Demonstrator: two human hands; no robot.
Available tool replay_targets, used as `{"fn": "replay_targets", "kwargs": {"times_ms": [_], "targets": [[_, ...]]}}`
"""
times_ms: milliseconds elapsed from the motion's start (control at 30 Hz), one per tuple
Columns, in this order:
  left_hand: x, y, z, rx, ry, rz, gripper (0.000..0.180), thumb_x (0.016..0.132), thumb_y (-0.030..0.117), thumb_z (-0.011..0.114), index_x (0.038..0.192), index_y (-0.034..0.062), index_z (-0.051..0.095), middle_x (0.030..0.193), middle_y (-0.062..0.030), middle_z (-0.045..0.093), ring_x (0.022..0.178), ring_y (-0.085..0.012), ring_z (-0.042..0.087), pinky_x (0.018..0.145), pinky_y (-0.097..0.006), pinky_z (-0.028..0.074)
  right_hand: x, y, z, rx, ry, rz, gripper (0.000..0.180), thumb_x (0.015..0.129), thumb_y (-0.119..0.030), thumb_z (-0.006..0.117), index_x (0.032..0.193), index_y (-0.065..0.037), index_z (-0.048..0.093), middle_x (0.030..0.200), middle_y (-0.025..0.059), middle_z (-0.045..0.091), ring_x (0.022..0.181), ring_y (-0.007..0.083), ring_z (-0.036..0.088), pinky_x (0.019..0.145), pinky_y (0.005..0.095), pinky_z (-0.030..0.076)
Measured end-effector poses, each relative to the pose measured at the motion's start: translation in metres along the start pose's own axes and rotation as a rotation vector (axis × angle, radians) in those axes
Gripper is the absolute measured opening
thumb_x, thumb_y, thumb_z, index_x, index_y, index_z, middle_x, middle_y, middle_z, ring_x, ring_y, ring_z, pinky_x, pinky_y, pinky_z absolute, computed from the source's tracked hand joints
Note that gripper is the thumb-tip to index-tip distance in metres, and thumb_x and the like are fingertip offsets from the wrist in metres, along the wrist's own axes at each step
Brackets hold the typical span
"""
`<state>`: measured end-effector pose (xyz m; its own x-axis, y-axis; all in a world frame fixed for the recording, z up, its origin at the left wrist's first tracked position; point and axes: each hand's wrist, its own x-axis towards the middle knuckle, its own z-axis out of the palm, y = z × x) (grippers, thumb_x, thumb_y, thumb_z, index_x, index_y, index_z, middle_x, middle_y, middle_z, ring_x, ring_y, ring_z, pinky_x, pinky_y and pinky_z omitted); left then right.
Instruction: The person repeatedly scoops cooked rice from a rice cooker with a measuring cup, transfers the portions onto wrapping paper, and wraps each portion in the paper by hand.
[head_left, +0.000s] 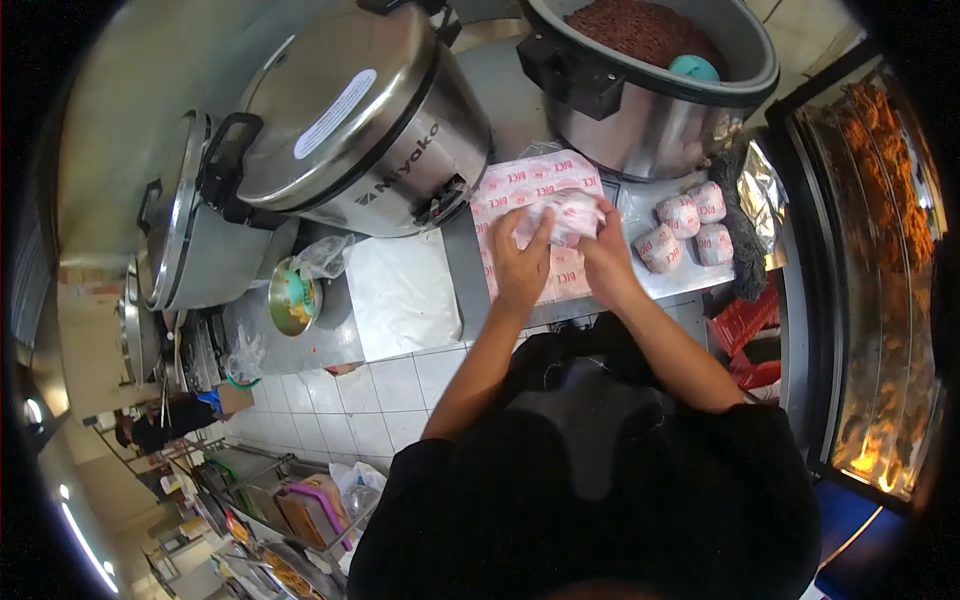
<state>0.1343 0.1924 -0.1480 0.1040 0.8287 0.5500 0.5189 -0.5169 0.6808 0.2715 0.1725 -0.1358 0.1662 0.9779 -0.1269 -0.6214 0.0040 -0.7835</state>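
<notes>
Between my two hands is a paper-wrapped parcel (570, 217), white with red print and crumpled on top. My left hand (520, 258) curls round its left side, and my right hand (607, 262) grips it from the right. What lies inside the paper is hidden. Beneath it, a stack of printed wrapping paper (497, 185) rests on the metal counter. To the right of my right hand sit several wrapped parcels (678, 216) of the same paper, grouped close together.
Behind the paper stands a closed rice cooker (400, 170); an open cooker (640, 125) beside it holds reddish-brown grains and a turquoise scoop (694, 68). White sheets (400, 295) and a metal bowl (285, 315) lie left. A lit glass food cabinet (870, 280) borders the right.
</notes>
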Motion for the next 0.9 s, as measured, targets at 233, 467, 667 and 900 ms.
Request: {"fn": "replay_targets", "kwargs": {"times_ms": [233, 467, 667, 900], "targets": [[0.011, 0.026, 0.018, -0.248, -0.329, 0.292, 0.107, 0.078, 0.029, 0.066, 0.146, -0.0084, -0.008, 0.155, -0.0298, 0.003, 0.144, -0.0417, 0.012, 0.116, -0.047, 0.008, -0.008, -0.055, 0.009, 0.238, -0.102, 0.072, 0.062, 0.076, 0.008, 0.063, 0.13, -0.008, 0.038, 0.117, 0.0071, 0.053, 0.109, 0.0155, 0.053, 0.093, 0.031, 0.045], [-0.02, 0.107, 0.032, -1.173, -0.388, -0.333, 0.107, 0.087, 0.061, 0.051, 0.148, -0.0048, -0.007, 0.155, -0.02, 0.01, 0.144, -0.0307, 0.017, 0.116, -0.041, 0.015, -0.032, -0.072, -0.019, -0.254, -0.158, -0.362, 0.066, 0.069, -0.005, 0.069, 0.129, -0.006, 0.042, 0.125, 0.0112, 0.053, 0.115, 0.0194, 0.052, 0.101, 0.031, 0.04], [-0.038, 0.059, 0.063, -1.165, -0.734, -0.841, 0.07, 0.099, 0.043, 0.044, 0.149, 0.0, 0.02, 0.143, -0.0165, 0.039, 0.128, -0.0235, 0.043, 0.1, -0.033, 0.039, -0.058, -0.075, -0.071, -1.374, 0.186, -0.487, 0.072, 0.068, -0.036, 0.08, 0.12, 0.003, 0.05, 0.104, 0.0217, 0.061, 0.098, 0.0387, 0.059, 0.087, 0.0435, 0.046], [-0.028, 0.064, 0.118, 0.044, -0.722, 0.213, 0.077, 0.075, 0.021, 0.074, 0.143, 0.0108, 0.039, 0.144, -0.0236, 0.032, 0.124, -0.0437, 0.039, 0.099, -0.051, 0.038, -0.065, -0.013, -0.204, -1.478, 0.56, -0.388, 0.07, 0.069, -0.028, 0.081, 0.118, 0.008, 0.046, 0.111, 0.0279, 0.052, 0.099, 0.0408, 0.055, 0.087, 0.0437, 0.045]]}}
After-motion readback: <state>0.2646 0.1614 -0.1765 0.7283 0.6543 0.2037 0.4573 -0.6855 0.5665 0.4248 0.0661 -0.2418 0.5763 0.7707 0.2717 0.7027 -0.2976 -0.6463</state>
